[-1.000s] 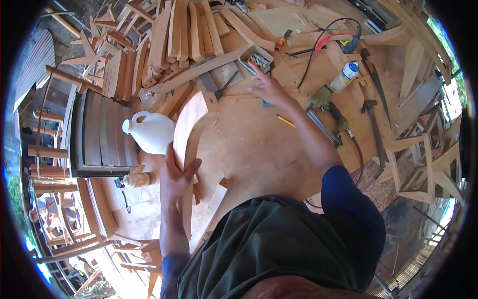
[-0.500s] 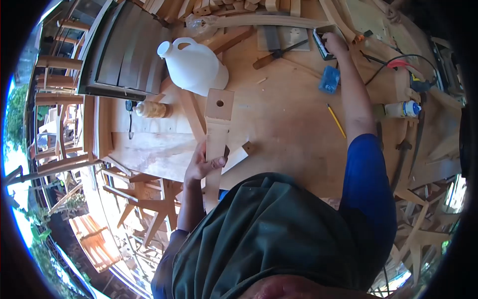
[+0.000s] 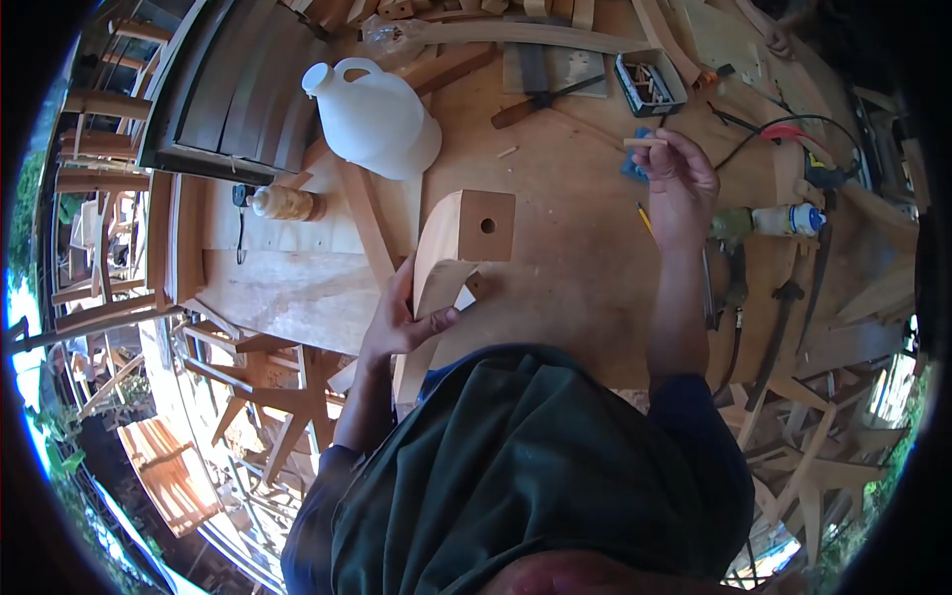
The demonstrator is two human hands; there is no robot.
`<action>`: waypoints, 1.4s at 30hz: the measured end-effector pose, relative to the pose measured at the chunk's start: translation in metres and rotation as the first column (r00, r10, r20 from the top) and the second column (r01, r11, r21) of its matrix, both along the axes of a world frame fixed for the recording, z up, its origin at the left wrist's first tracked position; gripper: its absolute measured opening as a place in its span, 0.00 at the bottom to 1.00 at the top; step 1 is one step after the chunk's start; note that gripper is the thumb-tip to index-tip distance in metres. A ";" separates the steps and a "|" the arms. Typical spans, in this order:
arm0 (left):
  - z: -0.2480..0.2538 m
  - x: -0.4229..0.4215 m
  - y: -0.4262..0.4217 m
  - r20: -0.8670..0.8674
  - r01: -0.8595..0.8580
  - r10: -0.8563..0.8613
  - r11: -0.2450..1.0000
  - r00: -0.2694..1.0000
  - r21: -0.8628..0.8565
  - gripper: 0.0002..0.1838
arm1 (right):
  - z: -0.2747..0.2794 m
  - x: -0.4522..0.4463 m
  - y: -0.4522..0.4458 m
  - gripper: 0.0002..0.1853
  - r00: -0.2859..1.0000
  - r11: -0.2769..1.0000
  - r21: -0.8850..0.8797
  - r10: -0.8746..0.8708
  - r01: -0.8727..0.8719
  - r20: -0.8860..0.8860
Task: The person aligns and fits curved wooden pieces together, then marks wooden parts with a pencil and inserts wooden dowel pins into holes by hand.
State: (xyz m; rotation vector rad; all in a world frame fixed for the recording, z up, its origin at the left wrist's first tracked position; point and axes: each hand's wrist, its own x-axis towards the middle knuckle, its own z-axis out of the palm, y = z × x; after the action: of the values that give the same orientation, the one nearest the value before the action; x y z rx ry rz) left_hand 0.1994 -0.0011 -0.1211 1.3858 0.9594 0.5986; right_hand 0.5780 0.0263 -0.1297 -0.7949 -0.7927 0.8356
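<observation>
My left hand [image 3: 399, 322] is wrapped round a curved wooden chair part [image 3: 444, 236], whose square end with a round hole faces up. Between the fingertips of my right hand [image 3: 684, 193] is a short wooden dowel [image 3: 643, 143], held level above the bench. Behind that hand lies a blue block [image 3: 633, 167], partly covered by the fingers. Farther back stands a small box [image 3: 666, 109] with several dowels inside. Another wooden piece [image 3: 476, 287] with a hole in its end shows beyond the chair part, mostly hidden.
A white jug [image 3: 382, 124] stands on the workbench [image 3: 575, 268] at the back left, near a small bottle [image 3: 283, 203]. A wooden-handled tool [image 3: 518, 113] lies at the back. To the right are a pencil [image 3: 646, 218], a blue-capped bottle [image 3: 788, 219] and a black cable [image 3: 739, 149].
My right hand has come out of the box and back toward me, now with a dowel in its fingers. The chair part has turned and shifted right, showing its curved side.
</observation>
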 end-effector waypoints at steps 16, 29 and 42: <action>0.031 0.039 -0.025 -0.347 -0.024 0.183 0.909 0.920 0.417 0.38 | 0.040 -0.081 -0.076 0.14 0.962 0.993 0.118 -0.020 -0.012 0.272; 0.024 0.055 -0.034 -0.495 0.004 0.294 0.857 0.817 0.516 0.39 | 0.003 -0.083 -0.071 0.32 0.753 0.996 0.080 -0.088 0.047 0.653; -0.007 0.062 -0.027 -0.648 0.032 0.320 0.882 0.691 0.470 0.42 | -0.048 -0.119 -0.053 0.60 0.932 0.924 -0.120 0.361 -0.362 -0.033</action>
State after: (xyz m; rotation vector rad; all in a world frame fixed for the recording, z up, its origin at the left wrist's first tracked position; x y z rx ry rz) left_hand 0.2618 -0.0278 -0.1281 2.0493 1.6510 0.4015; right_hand 0.4591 -0.0269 -0.1779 -0.7632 -0.8999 1.2284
